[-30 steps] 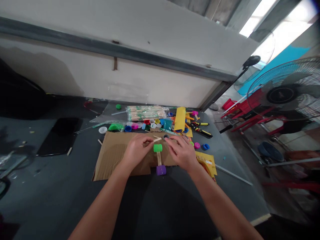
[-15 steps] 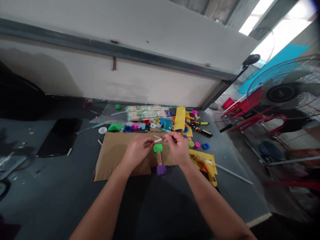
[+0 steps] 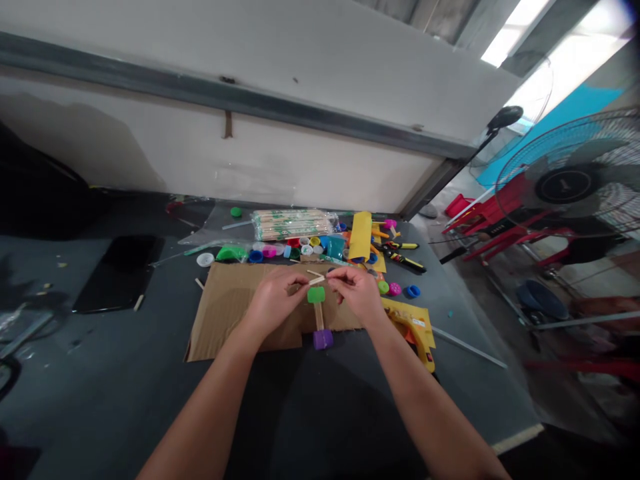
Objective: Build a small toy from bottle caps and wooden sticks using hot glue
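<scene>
My left hand (image 3: pixel 281 297) is closed in a pinch on a short wooden stick (image 3: pixel 316 281), held above the cardboard. My right hand (image 3: pixel 356 291) is closed too, its fingertips right at the stick's other end; whatever is between them is too small to make out. Another thin stick piece (image 3: pixel 315 273) shows just behind the held one. Below the hands lies a small piece made of a green cap (image 3: pixel 316 295) and a purple cap (image 3: pixel 323 339), joined by wooden sticks (image 3: pixel 319 316). It rests partly on the cardboard sheet (image 3: pixel 225 310).
Behind the cardboard are coloured bottle caps (image 3: pixel 269 251), a plastic-wrapped bundle of sticks (image 3: pixel 293 225) and yellow-handled pliers (image 3: pixel 400 257). A yellow glue gun (image 3: pixel 425 353) lies to the right, with a clear glue stick (image 3: pixel 470 347) beyond it. A black phone (image 3: pixel 120 273) is on the left.
My right fingertips have come in to the end of the stick in my left hand, closing the small gap. The capped piece has stayed in place.
</scene>
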